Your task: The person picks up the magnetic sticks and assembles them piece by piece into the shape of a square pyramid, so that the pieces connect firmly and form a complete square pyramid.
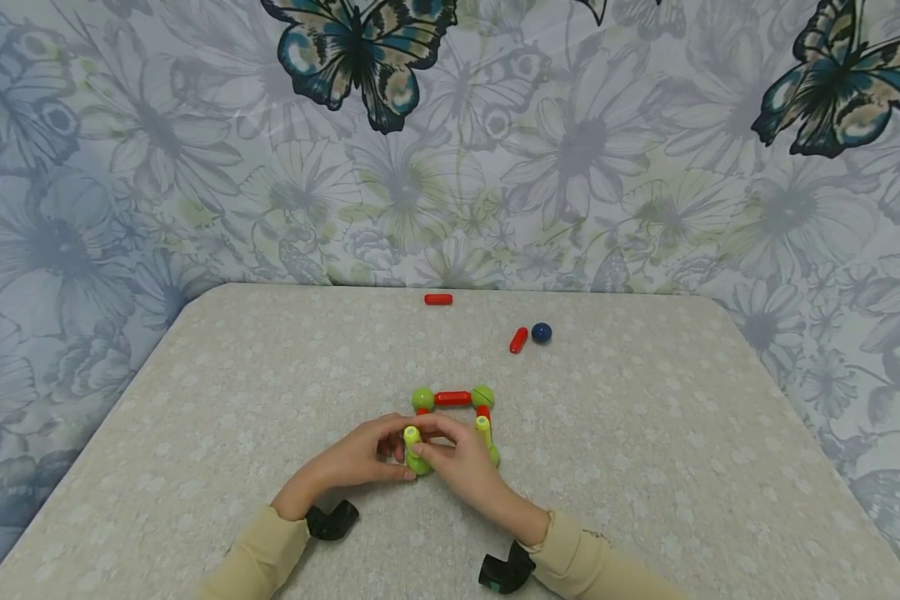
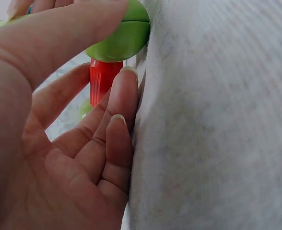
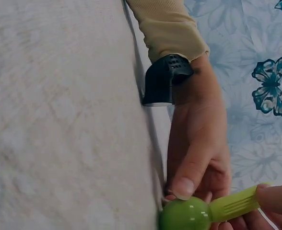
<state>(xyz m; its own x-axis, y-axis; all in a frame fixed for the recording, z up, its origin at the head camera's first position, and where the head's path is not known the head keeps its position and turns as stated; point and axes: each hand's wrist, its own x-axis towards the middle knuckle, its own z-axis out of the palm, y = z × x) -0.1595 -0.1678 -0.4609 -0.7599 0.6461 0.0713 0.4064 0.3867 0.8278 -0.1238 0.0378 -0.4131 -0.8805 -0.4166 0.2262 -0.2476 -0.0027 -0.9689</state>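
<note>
Head view, taking 12 o'clock as straight away from the person: a small frame of green balls and red rods lies near the middle of the table point(image 1: 645, 467). At its 7-8 o'clock corner, the right hand point(image 1: 461, 462) pinches an upright yellow-green rod point(image 1: 412, 436), while the left hand point(image 1: 356, 454) grips the near-left green ball point(image 1: 420, 466) under it, thumb on the near side. The rod's foot meets the ball; whether it sits fully home I cannot tell.

To do this well, I would brace the ball against the table, press straight down along the rod, and let go only once it stands alone, fingers parting sideways.

At the frame's 4 o'clock corner stands a second upright rod point(image 1: 483, 429), very close to the right hand's knuckles and easily knocked. The right hand also hides the frame's 6 o'clock side, so a link there cannot be judged. Black wrist devices point(image 1: 333, 520) hang low and could brush the table.

Farther off, one loose red rod point(image 1: 438, 299) lies at 12 o'clock; another loose rod point(image 1: 518, 340) lies just beside a blue ball point(image 1: 542, 333), between 1 and 2 o'clock, well out of the way.
</note>
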